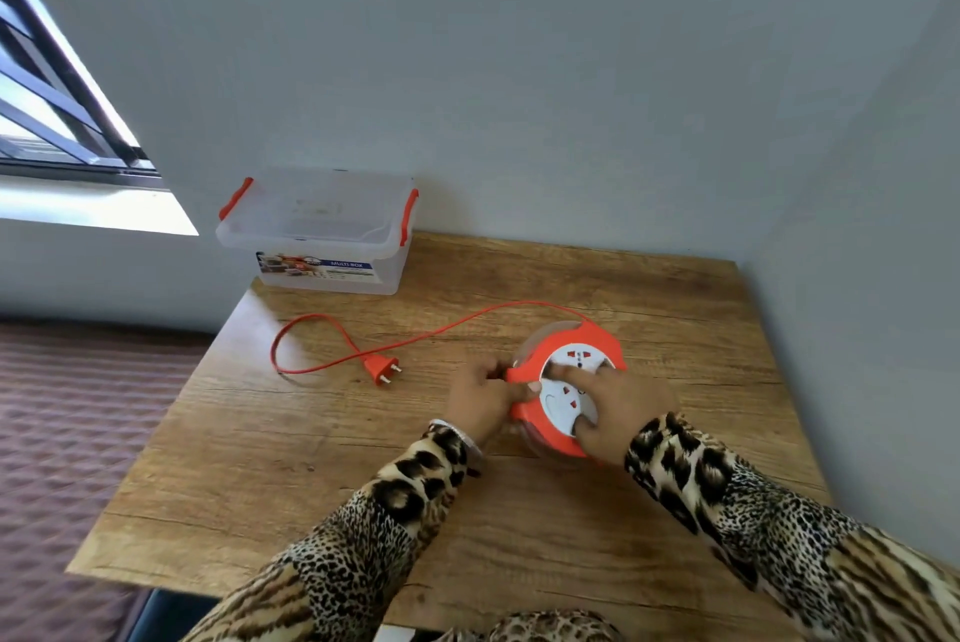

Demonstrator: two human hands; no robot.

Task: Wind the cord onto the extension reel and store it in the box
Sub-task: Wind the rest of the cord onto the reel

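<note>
Sitting flat on the wooden table [322, 485]: orange extension reel [569, 389], right of centre. Left hand [480, 400] pinching the reel's orange crank tab at its left edge. Right hand [618, 405] lying on the white socket face, fingers spread and pressing. Trailing left across the table: orange cord [415, 341], looping back to its plug [382, 370]. Standing open at the far left corner: clear box [322, 231].

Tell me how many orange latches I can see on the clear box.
2: one latch on the box's left end, one latch on its right end; none seem hidden.
</note>
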